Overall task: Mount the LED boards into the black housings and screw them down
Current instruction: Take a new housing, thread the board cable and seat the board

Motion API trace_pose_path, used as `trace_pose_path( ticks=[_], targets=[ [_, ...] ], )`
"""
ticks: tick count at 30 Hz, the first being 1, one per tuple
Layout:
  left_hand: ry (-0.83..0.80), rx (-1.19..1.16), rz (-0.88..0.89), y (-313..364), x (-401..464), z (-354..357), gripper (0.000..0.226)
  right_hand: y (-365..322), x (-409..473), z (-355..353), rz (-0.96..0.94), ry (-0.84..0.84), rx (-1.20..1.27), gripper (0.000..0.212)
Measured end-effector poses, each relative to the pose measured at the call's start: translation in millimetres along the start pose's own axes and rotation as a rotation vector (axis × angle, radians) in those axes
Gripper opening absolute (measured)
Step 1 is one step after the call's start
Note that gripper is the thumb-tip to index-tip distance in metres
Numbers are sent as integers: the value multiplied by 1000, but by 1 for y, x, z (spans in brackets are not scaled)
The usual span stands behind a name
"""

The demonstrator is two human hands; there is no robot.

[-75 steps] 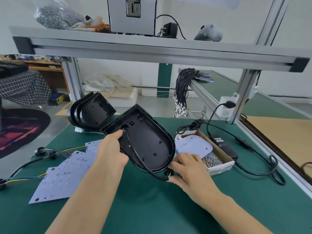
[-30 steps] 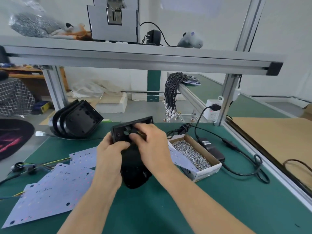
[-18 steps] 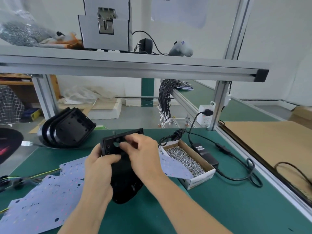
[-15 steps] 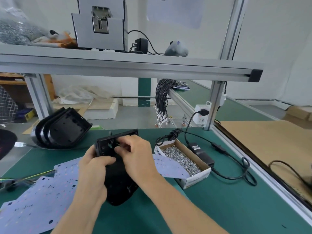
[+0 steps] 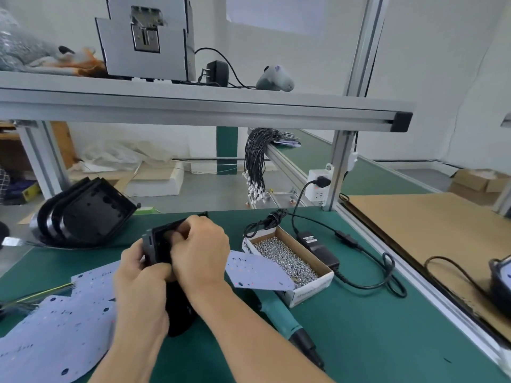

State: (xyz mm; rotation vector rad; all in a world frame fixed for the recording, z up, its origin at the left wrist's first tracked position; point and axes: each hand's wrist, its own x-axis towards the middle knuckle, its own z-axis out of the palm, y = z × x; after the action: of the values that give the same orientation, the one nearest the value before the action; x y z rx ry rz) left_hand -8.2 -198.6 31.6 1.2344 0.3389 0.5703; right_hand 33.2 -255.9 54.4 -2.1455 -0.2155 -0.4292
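I am seeing two bare forearms coming in from the bottom edge, with no sleeves showing anywhere along them. The left hand and the right hand are both wearing nothing: no gloves, rings, watch or wrist strap are showing. The fingers are looking uncovered, with short nails where I am making them out.

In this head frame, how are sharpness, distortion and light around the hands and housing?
Head view: wide-angle bend bows the shelf beam; soft, even light with no hard shadows; both hands, left hand and right hand, are slightly soft; the black housing interior reads nearly featureless.
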Motion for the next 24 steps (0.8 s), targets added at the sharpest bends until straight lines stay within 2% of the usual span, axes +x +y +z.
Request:
trace_pose_path(
  ticks=[3,6,8,10,13,17,24],
  targets=[
    [33,-20,-1,-1,1,-4,49,-3,-2,3,-4,-23,104,11],
    [72,-87,-61,1,4,-10,42,3,-7,2,-159,-146,151,16],
    [95,-138,-125,1,10,-13,43,9,-10,1,-289,-229,94,27],
    [86,-122,-172,0,14,-14,43,16,-12,-1,-384,-202,24,30],
    [85,-64,-212,-1,18,-15,40,25,-12,-3,-420,-113,-85,19],
    [104,-36,-172,-2,15,-11,40,27,-13,-2,-490,-80,-194,22],
    [166,-7,-115,-4,13,-11,46,22,-16,5,-504,-154,-32,24]
  ],
)
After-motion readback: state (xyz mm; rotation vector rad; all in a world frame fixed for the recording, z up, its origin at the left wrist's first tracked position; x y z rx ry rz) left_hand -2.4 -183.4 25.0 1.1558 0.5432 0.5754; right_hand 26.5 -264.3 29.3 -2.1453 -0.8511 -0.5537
